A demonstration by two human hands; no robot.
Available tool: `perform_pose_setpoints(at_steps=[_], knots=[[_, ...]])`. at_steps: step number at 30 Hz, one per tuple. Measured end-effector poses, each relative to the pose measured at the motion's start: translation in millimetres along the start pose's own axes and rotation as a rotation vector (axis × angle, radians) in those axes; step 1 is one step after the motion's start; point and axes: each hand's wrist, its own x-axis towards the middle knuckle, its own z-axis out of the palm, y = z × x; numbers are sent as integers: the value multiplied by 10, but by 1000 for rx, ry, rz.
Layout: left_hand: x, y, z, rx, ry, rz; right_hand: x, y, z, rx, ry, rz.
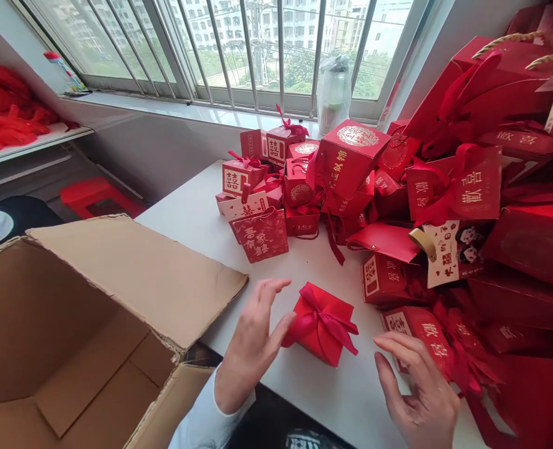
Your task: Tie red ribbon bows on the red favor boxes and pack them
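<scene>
small red square gift box with a satin ribbon bow [323, 324] sits on the white table [332, 399], near its front edge. the person's left hand [252, 349] is just beside the box, with fingers spread and pinching nothing. the right hand [421, 393] is also spread and empty, a little apart from the box, near a red printed gift box [419, 343]. an open brown cardboard carton [131, 280] stands left of the hands, and many red gift boxes and bags [351, 168] lie piled behind.

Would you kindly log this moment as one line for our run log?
left hand: at red ribbon-tied square gift box | right hand: open, near red paper gift pack | open brown cardboard carton
</scene>
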Motion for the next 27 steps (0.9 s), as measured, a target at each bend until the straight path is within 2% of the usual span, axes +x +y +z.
perform_pose_setpoints(at_steps=[2,4,6,9,13,18,22,27], knots=[[-38,85,16,111,95,185,-33,-27,49,27,8,-39],[-50,150,87,202,96,378,-72,-44,109,34,3,-72],[-52,171,182,269,80,478,-107,-49,164,7,-4,-110],[-55,128,299,301,83,472,-123,-55,220,-92,-14,-168],[-53,63,341,266,6,444,-77,-144,203,-162,0,-266],[-25,98,305,162,-100,324,-22,-306,168,-139,-121,-470],[2,127,303,120,-116,303,-9,-369,196,-104,-144,-448],[0,145,326,109,-35,268,29,-476,157,77,-279,-386]])
